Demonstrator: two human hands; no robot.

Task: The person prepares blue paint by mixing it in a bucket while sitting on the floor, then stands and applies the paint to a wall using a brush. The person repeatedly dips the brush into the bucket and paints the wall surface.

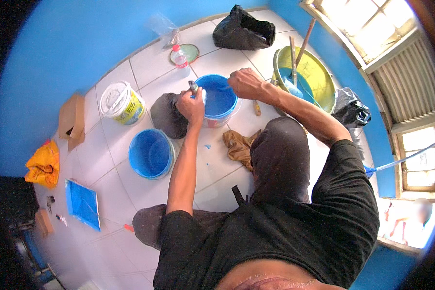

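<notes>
A bucket of blue paint (218,92) stands on the tiled floor in front of me. At its left rim my left hand (192,105) is closed around a small dark and silvery object (193,87), whose kind I cannot make out. My right hand (246,83) is closed at the bucket's right rim. Whatever its fingers hold is hidden. A second, blue-coated bucket (151,152) stands nearer, left of my left forearm. A brown cloth (239,147) lies crumpled beside my raised knee. Beyond the paint bucket, a clear bottle with a red cap (180,59) stands by a round green lid (191,53).
A white lidded pail (123,103), a cardboard box (72,122), an orange bag (43,164) and a blue paint tray (82,203) line the left. A black bag (243,30) sits at the back. Sticks stand in a large yellow tub (319,79) at right, near a wooden-handled tool (257,108).
</notes>
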